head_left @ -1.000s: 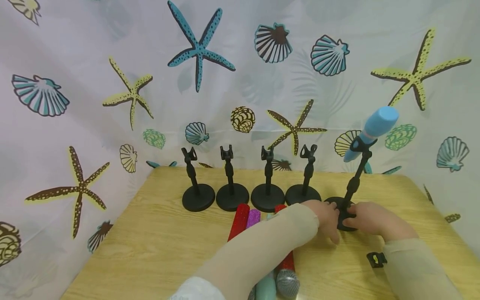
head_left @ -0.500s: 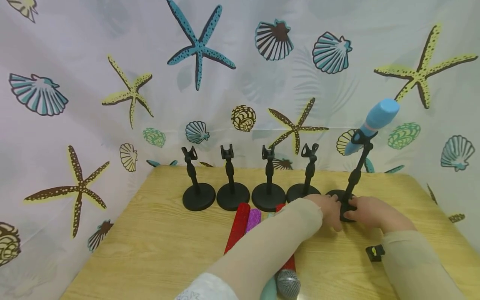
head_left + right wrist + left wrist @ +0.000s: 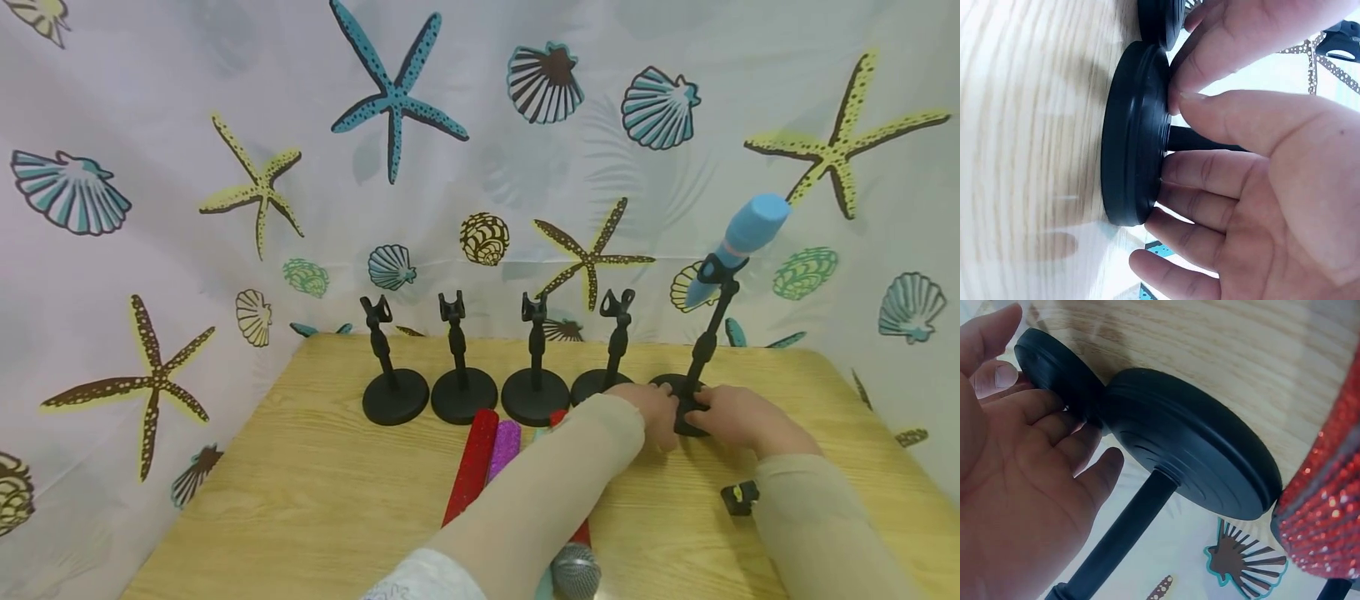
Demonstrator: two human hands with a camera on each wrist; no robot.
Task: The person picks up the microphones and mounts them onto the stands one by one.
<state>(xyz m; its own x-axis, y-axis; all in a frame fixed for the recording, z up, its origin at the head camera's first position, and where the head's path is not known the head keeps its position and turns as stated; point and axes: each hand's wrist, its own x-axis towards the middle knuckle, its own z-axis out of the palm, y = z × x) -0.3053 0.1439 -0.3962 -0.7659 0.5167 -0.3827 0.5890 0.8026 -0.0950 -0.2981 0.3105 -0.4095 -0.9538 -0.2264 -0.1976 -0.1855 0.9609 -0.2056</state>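
A light-blue microphone (image 3: pixel 752 225) is held tilted in the clip of the rightmost black microphone stand (image 3: pixel 703 346). My left hand (image 3: pixel 656 408) touches the left side of this stand's round base (image 3: pixel 1054 369), its fingers extended and only slightly bent. On the base's other side, my right hand (image 3: pixel 750 421) rests fairly straight fingertips and the thumb on the top and edge, beside the pole. The two hands nearly meet there. In the left wrist view the base seems to touch the neighbouring stand's base (image 3: pixel 1204 450).
Left of it, several black stands with bare clips line up, including this one (image 3: pixel 395 392). A red glitter microphone (image 3: pixel 472 467), a purple one (image 3: pixel 506 446) and a silver-headed red one (image 3: pixel 576 567) lie partly under my left forearm. A small black piece (image 3: pixel 740 497) lies near my right sleeve.
The stand with the blue microphone has slid away from me, toward the back and the row of stands, both hands moving along with it. The other stands stay put.
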